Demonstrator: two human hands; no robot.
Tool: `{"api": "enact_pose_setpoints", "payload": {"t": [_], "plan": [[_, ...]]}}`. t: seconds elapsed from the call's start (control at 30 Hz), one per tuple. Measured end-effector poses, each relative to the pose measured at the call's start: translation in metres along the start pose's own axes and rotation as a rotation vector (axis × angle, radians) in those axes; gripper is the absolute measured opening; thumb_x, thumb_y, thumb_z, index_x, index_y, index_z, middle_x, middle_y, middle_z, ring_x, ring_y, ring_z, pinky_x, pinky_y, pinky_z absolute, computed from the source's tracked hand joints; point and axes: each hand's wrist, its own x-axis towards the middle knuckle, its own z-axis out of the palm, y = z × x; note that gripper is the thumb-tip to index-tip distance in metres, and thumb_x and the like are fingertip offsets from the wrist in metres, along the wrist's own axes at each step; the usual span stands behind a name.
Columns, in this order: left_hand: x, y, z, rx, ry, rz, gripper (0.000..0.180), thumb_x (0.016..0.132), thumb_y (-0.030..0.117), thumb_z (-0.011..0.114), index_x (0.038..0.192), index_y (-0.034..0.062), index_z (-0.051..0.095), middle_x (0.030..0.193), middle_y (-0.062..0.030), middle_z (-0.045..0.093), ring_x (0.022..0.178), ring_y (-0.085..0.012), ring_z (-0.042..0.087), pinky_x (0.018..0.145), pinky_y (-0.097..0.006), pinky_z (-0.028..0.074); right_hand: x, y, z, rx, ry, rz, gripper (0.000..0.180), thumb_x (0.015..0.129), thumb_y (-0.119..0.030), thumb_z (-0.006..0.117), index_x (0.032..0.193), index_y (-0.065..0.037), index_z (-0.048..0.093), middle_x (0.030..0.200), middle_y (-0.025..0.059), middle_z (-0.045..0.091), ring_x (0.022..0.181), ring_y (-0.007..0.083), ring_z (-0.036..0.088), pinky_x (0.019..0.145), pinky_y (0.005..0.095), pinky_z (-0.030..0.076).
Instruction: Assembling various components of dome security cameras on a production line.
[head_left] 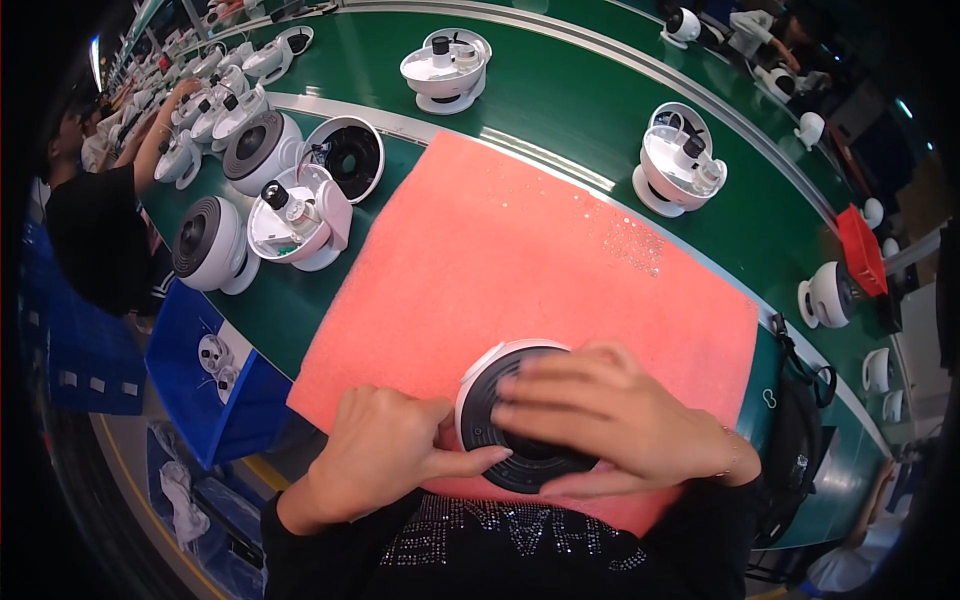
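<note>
A round white housing with a dark grey, ringed face point(484, 408) lies face up near the front edge of a pink foam mat point(470, 260). My left hand point(380, 445) grips its left rim, the thumb lying over the grey face and the other fingers curled at the side. Across the right part of the face rests my right hand point(620, 420), fingers stretched out flat and slightly blurred. It covers the middle and right of the face.
Opened white units point(300, 215) and closed ones point(212, 240) crowd the left of the green bench. Two more opened units, one upper middle point(445, 72), one right point(680, 165), stand beyond the mat. Small shiny bits point(635, 245) dot the mat. A blue bin point(190, 370) sits lower left; co-workers sit around.
</note>
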Motion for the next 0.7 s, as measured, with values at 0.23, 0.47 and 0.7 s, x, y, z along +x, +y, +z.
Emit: {"api": "enact_pose_setpoints", "payload": {"t": [0.23, 0.47, 0.7], "plan": [[0.009, -0.027, 0.03, -0.704, -0.218, -0.117, 0.048, 0.071, 0.036, 0.071, 0.098, -0.0021, 0.062, 0.078, -0.015, 0.065, 0.076, -0.0213, 0.065, 0.068, -0.031, 0.051, 0.0, 0.024, 0.016, 0.684, 0.062, 0.637, 0.05, 0.081, -0.019, 0.061, 0.123, 0.0, 0.043, 0.119, 0.0168, 0.049, 0.11, 0.0252, 0.05, 0.094, 0.0336, 0.038], [0.012, -0.01, 0.023, -0.77, 0.261, 0.186, 0.084, 0.064, 0.018, 0.076, 0.13, -0.0093, 0.032, 0.107, -0.0194, 0.057, 0.102, -0.0247, 0.058, 0.088, -0.035, 0.047, 0.022, 0.008, 0.009, 0.14, 0.386, 0.341, 0.064, 0.066, -0.034, 0.076, 0.11, 0.0, 0.045, 0.103, 0.0189, 0.056, 0.096, 0.0276, 0.059, 0.082, 0.0345, 0.047], [0.045, -0.016, -0.003, -0.661, 0.288, 0.325, 0.085, 0.062, 0.018, 0.076, 0.13, -0.0095, 0.033, 0.109, -0.0195, 0.057, 0.101, -0.025, 0.059, 0.085, -0.036, 0.049, 0.04, 0.026, -0.012, -0.026, 0.589, 0.227, 0.069, 0.051, -0.038, 0.083, 0.096, 0.004, 0.053, 0.087, 0.0155, 0.064, 0.077, 0.0282, 0.065, 0.072, 0.0325, 0.05]]}}
